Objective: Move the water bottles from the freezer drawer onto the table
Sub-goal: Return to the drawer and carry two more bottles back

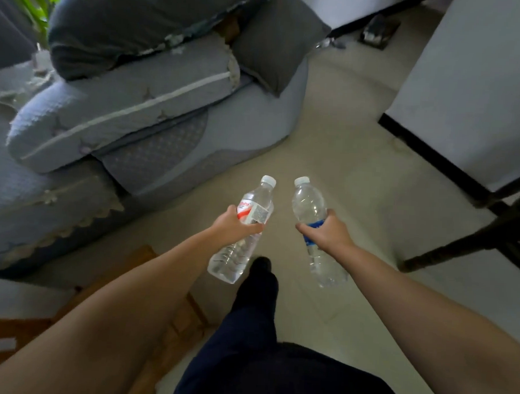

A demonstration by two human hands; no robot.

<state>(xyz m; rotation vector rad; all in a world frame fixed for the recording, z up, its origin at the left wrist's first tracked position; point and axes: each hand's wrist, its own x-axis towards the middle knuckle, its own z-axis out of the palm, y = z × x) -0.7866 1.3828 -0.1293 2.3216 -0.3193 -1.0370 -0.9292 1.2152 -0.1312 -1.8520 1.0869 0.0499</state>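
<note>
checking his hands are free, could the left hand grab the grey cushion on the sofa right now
Probably not as things stand. The left hand already grips the red-labelled bottle, fingers wrapped round it, and the right hand holds the blue-labelled bottle. The grey cushion lies well beyond, across the sofa.

Bare forearms, no sleeves, watch or rings on left hand [235, 225] or right hand [330, 234]; dark navy trousers [246, 345], black sock or shoe [260, 264].

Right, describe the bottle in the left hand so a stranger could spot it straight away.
Start at the grey quilted sofa, then drop to the pale tiled floor beside it. Above it the left hand grips a clear plastic bottle with a red-and-white label; the neighbouring bottle's label is blue.
</note>
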